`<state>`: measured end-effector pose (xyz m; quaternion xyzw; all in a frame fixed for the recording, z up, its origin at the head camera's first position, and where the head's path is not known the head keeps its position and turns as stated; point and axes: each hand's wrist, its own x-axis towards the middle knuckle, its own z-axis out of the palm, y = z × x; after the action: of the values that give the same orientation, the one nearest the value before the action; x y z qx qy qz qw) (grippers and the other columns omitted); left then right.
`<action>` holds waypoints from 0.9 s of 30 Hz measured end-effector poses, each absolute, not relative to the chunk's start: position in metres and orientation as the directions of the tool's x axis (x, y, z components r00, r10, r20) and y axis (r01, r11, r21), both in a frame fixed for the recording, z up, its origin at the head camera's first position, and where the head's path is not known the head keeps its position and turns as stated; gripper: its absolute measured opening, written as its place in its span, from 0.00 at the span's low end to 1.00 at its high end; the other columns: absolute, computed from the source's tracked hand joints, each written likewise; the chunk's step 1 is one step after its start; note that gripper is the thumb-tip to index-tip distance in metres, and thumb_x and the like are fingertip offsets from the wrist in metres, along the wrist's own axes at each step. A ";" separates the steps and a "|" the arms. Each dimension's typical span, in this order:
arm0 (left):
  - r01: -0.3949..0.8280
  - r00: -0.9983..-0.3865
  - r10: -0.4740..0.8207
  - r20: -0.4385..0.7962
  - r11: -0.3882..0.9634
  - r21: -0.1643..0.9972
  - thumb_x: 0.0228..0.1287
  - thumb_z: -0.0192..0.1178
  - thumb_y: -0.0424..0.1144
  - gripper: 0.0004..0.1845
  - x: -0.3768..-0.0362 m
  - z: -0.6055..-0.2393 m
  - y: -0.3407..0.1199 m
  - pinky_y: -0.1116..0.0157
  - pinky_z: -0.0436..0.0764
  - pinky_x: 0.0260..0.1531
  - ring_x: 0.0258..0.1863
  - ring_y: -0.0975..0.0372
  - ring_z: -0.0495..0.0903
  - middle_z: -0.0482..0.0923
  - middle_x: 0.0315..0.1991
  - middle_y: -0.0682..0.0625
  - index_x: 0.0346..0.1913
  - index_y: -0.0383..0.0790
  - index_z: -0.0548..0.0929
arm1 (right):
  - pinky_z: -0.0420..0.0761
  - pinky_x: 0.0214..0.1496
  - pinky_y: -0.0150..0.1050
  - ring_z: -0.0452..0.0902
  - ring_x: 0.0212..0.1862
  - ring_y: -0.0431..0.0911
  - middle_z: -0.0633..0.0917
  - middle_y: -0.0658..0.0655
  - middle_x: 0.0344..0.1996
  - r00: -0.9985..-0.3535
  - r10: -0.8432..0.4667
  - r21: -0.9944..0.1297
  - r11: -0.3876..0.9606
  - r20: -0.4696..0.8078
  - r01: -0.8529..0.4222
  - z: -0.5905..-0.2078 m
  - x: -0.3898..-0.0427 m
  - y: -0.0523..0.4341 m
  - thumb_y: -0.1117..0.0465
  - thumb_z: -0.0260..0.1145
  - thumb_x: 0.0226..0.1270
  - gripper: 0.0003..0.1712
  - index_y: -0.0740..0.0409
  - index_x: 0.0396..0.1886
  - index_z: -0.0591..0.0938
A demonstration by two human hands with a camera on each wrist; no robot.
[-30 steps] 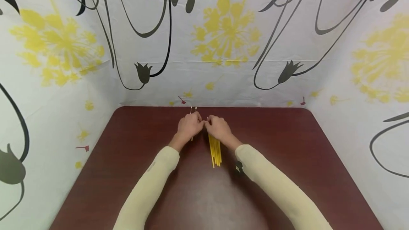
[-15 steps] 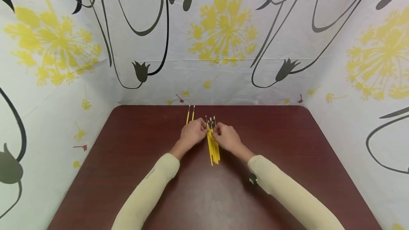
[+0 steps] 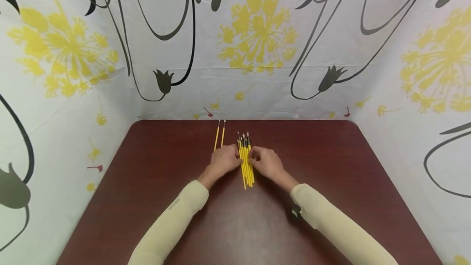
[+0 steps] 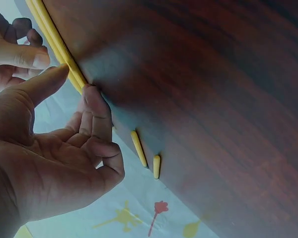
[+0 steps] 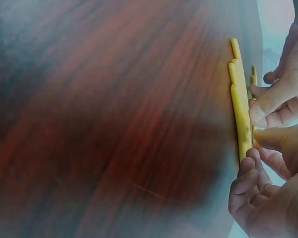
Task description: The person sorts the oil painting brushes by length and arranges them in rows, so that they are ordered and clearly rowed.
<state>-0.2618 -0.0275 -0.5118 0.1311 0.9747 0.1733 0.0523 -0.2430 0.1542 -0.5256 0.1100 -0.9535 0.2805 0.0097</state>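
- No container shows in any view; the bundle of yellow brushes [image 3: 245, 160] lies loose on the dark red table [image 3: 331, 183], near the table's far edge and about midway across it.
- The left hand [image 3: 225, 159] pinches the bundle from its left side, thumb and fingertips curled against the handles; the right hand [image 3: 265, 162] grasps the bundle from the right in the same way.
- Two more yellow brushes [image 3: 220, 135] lie side by side just left of the bundle, apart from it and untouched.
- Only the head view shows the bundle's dark bristle tips, which point toward the table's far edge.
- The left wrist view shows the left hand's fingers [image 4: 97, 106] touching the bundle; the right wrist view shows the handle ends stepped unevenly.
- White cloth with yellow flowers and black stems [image 3: 257, 36] walls the table on three sides.
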 end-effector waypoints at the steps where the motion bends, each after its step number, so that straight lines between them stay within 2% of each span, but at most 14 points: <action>1: 0.235 -0.960 0.273 -0.061 0.905 0.354 0.56 0.65 0.51 0.17 -0.261 -0.512 -0.027 0.65 0.62 0.17 0.17 0.64 0.65 0.68 0.17 0.57 0.20 0.50 0.71 | 0.71 0.22 0.36 0.74 0.23 0.39 0.82 0.44 0.25 -0.975 -0.209 -0.534 0.817 0.075 -0.216 -0.527 -0.243 0.154 0.52 0.67 0.62 0.05 0.43 0.37 0.82; 5: 0.238 -0.954 0.286 -0.088 0.903 0.358 0.57 0.63 0.50 0.22 -0.261 -0.511 -0.026 0.66 0.56 0.15 0.14 0.65 0.56 0.57 0.12 0.59 0.12 0.50 0.65 | 0.72 0.24 0.34 0.75 0.23 0.38 0.83 0.44 0.25 -0.977 -0.202 -0.529 0.823 0.065 -0.205 -0.529 -0.244 0.155 0.52 0.67 0.62 0.03 0.44 0.34 0.84; 8: 0.240 -0.950 0.294 -0.103 0.903 0.357 0.56 0.62 0.48 0.25 -0.260 -0.510 -0.025 0.66 0.53 0.13 0.13 0.65 0.53 0.53 0.10 0.59 0.08 0.51 0.62 | 0.73 0.24 0.34 0.76 0.23 0.38 0.84 0.44 0.25 -0.982 -0.177 -0.525 0.831 0.064 -0.184 -0.529 -0.245 0.154 0.52 0.68 0.61 0.03 0.44 0.31 0.83; 16: 0.188 -0.955 0.252 -0.159 0.923 0.337 0.54 0.60 0.46 0.23 -0.258 -0.507 -0.022 0.66 0.53 0.12 0.12 0.65 0.52 0.52 0.09 0.59 0.08 0.51 0.61 | 0.72 0.23 0.34 0.75 0.22 0.38 0.84 0.45 0.24 -0.983 -0.175 -0.502 0.846 0.054 -0.178 -0.528 -0.245 0.150 0.53 0.67 0.61 0.04 0.46 0.29 0.82; 20: 0.157 -0.959 0.219 -0.178 0.938 0.308 0.54 0.59 0.47 0.19 -0.258 -0.508 -0.020 0.64 0.58 0.13 0.12 0.63 0.58 0.57 0.11 0.57 0.12 0.50 0.65 | 0.71 0.21 0.34 0.74 0.20 0.38 0.83 0.45 0.24 -0.978 -0.196 -0.442 0.873 0.070 -0.207 -0.528 -0.246 0.149 0.52 0.66 0.62 0.06 0.46 0.29 0.81; 27: 0.129 -0.969 0.175 -0.177 0.960 0.248 0.55 0.58 0.51 0.14 -0.258 -0.509 -0.015 0.59 0.68 0.16 0.18 0.60 0.72 0.73 0.19 0.53 0.19 0.49 0.74 | 0.69 0.17 0.36 0.71 0.17 0.40 0.80 0.45 0.20 -0.978 -0.199 -0.362 0.908 0.068 -0.210 -0.524 -0.248 0.147 0.49 0.67 0.61 0.10 0.46 0.24 0.80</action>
<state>-0.2582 -0.0146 -0.5092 0.0771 0.9850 0.1183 0.0990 -0.2476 0.1466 -0.5243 0.1048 -0.9766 0.1871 0.0149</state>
